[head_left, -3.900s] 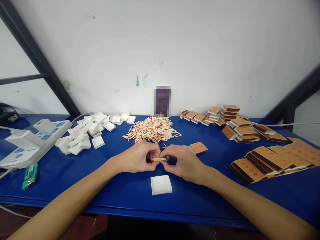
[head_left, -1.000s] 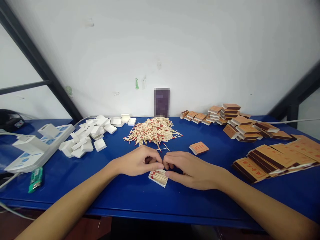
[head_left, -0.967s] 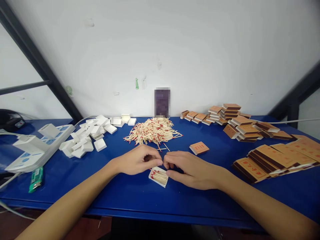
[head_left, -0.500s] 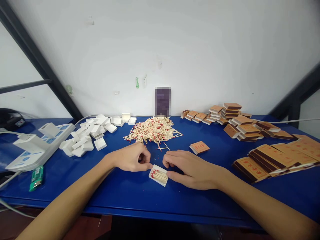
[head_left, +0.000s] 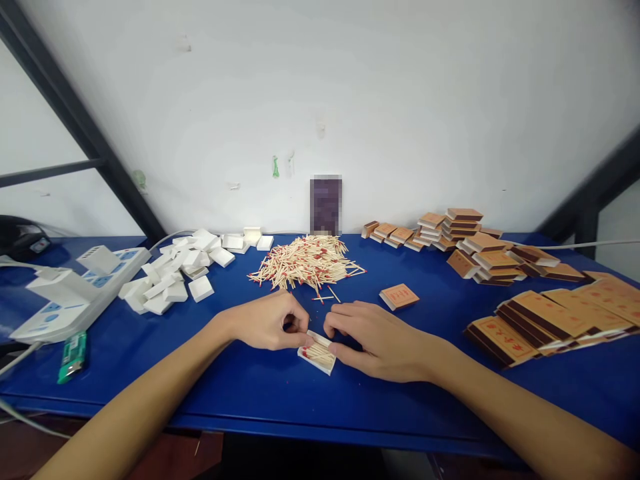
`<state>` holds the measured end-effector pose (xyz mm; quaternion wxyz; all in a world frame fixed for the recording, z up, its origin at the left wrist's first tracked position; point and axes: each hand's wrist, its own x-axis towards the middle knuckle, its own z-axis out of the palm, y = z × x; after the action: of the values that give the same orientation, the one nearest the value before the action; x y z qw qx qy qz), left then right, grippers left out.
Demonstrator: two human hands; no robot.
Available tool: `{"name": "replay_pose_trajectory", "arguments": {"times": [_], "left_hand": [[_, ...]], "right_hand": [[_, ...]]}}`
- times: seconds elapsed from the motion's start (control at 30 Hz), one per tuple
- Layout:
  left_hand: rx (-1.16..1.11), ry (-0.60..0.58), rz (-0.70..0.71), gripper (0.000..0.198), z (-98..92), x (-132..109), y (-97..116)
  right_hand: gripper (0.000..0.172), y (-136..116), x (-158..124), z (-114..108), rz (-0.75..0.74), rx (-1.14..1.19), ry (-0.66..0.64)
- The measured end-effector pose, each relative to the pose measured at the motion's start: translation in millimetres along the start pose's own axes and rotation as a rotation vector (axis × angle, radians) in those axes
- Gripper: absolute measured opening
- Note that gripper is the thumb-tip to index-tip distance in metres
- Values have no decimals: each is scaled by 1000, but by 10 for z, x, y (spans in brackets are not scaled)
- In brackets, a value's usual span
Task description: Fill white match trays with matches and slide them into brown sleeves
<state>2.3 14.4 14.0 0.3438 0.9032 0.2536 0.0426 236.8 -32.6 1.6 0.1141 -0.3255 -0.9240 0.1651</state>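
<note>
A small white matchbox tray (head_left: 316, 365) lies on the blue table in front of me, with several red-headed matches (head_left: 320, 353) lying lengthwise in it. My left hand (head_left: 273, 321) is closed, thumb and index finger pinched together over the tray's left end. What its fingertips hold, if anything, is hidden. At the tray's right end, my right hand (head_left: 377, 341) has its fingers curled and its thumb against the edge, gripping the tray. Just beyond both hands is a large heap of loose matches (head_left: 305, 260).
Empty white trays (head_left: 175, 273) are piled at the left, near a power strip (head_left: 75, 300) and a green packet (head_left: 73, 357). A matchbox (head_left: 399, 297) lies beyond my right hand. Stacked matchboxes (head_left: 493, 257) and flat rows of matchbox sleeves (head_left: 555, 313) fill the right side.
My left hand has shifted slightly right, its thumb moving from the tray's corner to over the match heads. My right hand and the tray have barely moved.
</note>
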Motion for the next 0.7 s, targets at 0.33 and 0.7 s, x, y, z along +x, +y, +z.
{"name": "replay_pose_trajectory", "arguments": {"times": [0.33, 0.7], "left_hand": [[59, 16, 14, 27, 30, 21, 28], [467, 462, -206, 26, 42, 95, -71]], "right_hand": [[26, -120, 41, 134, 66, -105, 146], [23, -119, -37, 45, -151, -119, 143]]}}
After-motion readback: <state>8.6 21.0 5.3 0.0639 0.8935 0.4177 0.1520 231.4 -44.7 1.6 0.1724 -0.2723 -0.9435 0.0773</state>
